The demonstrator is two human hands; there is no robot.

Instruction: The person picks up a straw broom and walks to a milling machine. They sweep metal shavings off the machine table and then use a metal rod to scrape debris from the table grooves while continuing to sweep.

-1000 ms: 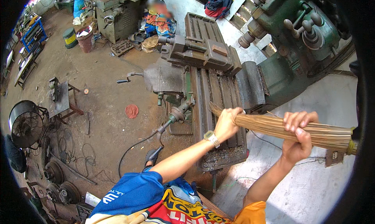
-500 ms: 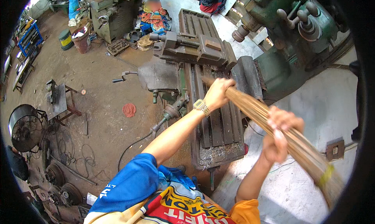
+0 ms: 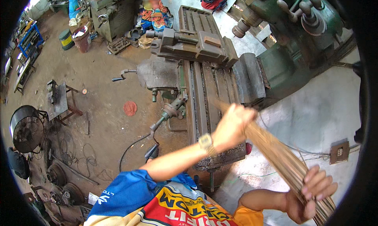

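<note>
Right hand (image 3: 313,192) lowered, stick broom (image 3: 277,155) blurred, lower end cut off

Tally reads: hands (image 3: 237,123), two; stick bundle (image 3: 278,152), one; wristwatch (image 3: 205,141), one; fan (image 3: 26,129), one; red cloth (image 3: 130,108), one; floor buckets (image 3: 81,43), two.

Stick bristles of the broom (image 3: 275,149) you hold look woody, matt and fibrous, while the watch (image 3: 205,141) on your wrist shines in smooth, gold-toned metal above your printed cloth jersey (image 3: 185,208). Before you, the slotted table (image 3: 197,131) is dull, dark metal, roughened by gritty grey shavings (image 3: 204,162); the vise (image 3: 168,49) across it is matt, worn-looking metal. The machine body (image 3: 281,64) wears green paint with a low sheen. To your left, a crumpled red cloth (image 3: 130,108) lies on a rough, matt brown floor (image 3: 104,143); to your right, a pale surface (image 3: 315,115) looks smoother.
</note>
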